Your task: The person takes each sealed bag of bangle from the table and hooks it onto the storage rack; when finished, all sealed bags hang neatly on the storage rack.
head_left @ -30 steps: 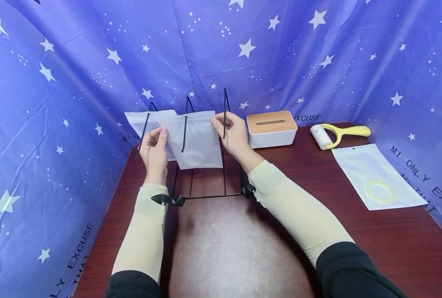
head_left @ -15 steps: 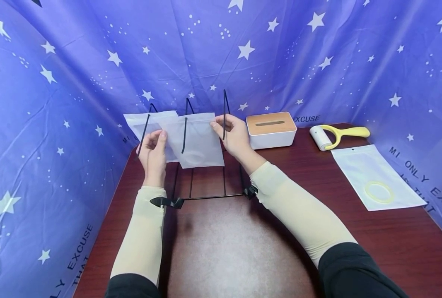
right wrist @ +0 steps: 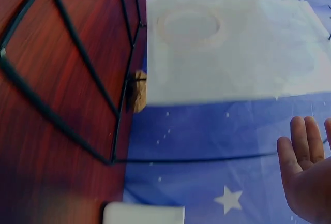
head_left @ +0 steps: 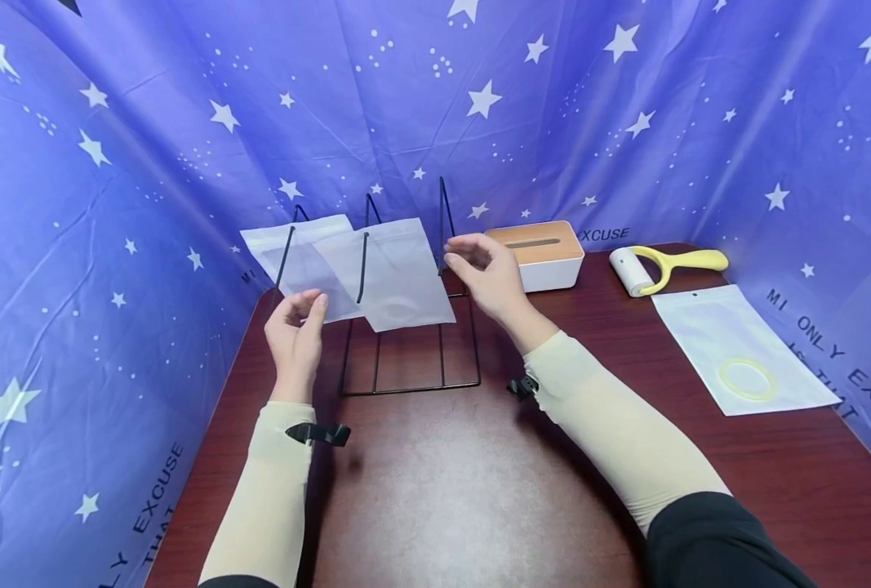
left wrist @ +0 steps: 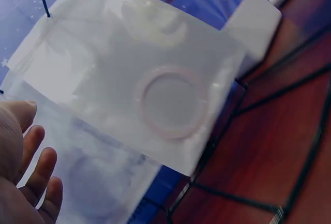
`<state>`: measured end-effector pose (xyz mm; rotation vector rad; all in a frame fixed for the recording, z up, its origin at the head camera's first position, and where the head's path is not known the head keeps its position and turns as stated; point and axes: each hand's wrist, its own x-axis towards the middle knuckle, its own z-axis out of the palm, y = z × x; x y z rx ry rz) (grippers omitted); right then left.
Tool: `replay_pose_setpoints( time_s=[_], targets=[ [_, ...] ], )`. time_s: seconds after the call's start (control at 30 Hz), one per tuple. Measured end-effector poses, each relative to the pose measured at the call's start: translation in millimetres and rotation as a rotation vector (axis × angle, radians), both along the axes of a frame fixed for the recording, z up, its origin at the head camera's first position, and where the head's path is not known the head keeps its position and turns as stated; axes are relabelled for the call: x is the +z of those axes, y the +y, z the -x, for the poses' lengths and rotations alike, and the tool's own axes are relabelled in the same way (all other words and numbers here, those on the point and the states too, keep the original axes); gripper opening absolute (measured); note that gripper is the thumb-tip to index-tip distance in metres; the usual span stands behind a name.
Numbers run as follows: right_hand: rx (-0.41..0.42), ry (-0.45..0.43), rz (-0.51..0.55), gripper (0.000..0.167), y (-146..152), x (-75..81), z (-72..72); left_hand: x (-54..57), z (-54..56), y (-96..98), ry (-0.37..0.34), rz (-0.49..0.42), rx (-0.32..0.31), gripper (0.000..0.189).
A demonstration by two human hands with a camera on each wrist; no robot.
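Two frosted zip pouches hang from the hooks of a black wire display rack (head_left: 411, 390). The middle pouch (head_left: 409, 282) hangs tilted and has a pale pink ring (left wrist: 142, 102) inside. Partly behind it is the left pouch (head_left: 295, 245), whose contents show only as a faint round shape in the left wrist view. My left hand (head_left: 295, 339) is just below and in front of the left pouch, fingers loosely bent, holding nothing. To the right of the middle pouch, by the rack's right hook (head_left: 442, 229), my right hand (head_left: 488, 273) is held apart from the pouch with nothing in it.
Behind my right hand stands a white tissue box (head_left: 553, 273) with a wooden lid. A yellow-handled lint roller (head_left: 670, 265) lies farther right, above another pouch (head_left: 707, 327) with a yellow ring. A starry blue curtain (head_left: 435, 82) encloses the table (head_left: 435, 482).
Both hands have let go of the middle pouch. My left hand moved down and slightly left, my right hand moved right. The pouch now tilts, its lower edge swung to the right.
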<state>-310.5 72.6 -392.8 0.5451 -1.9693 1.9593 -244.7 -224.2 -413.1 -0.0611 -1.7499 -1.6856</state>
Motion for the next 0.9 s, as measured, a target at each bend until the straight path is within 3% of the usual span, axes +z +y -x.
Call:
replay_pose_setpoints(
  time_s=[0.27, 0.43, 0.63, 0.77, 0.87, 0.9],
  targets=[
    [-0.031, 0.027, 0.011, 0.028, 41.6, -8.2, -10.8, -23.7, -23.8, -19.3, -0.104, 0.144, -0.016, 0.021],
    [-0.065, 0.055, 0.014, 0.029, 69.5, -13.7, -19.9, -43.1, -34.3, -33.2, -0.204, 0.186, -0.055, 0.023],
    [-0.119, 0.095, -0.008, 0.027, 101.5, -12.7, -35.3, -63.2, -45.2, -45.4, -0.265, 0.33, -0.112, 0.028],
    [-0.142, 0.093, -0.01, 0.03, 119.0, -1.6, -49.6, -91.5, -40.4, -61.5, -0.29, 0.387, -0.131, 0.033],
    [-0.156, 0.088, 0.011, 0.033, 135.1, -0.2, -52.2, -111.6, -36.1, -74.6, -0.339, 0.441, -0.124, 0.037],
    [-0.163, 0.089, 0.024, 0.032, 141.0, -2.2, -50.4, -113.6, -36.9, -76.6, -0.357, 0.462, -0.128, 0.038]
  ],
)
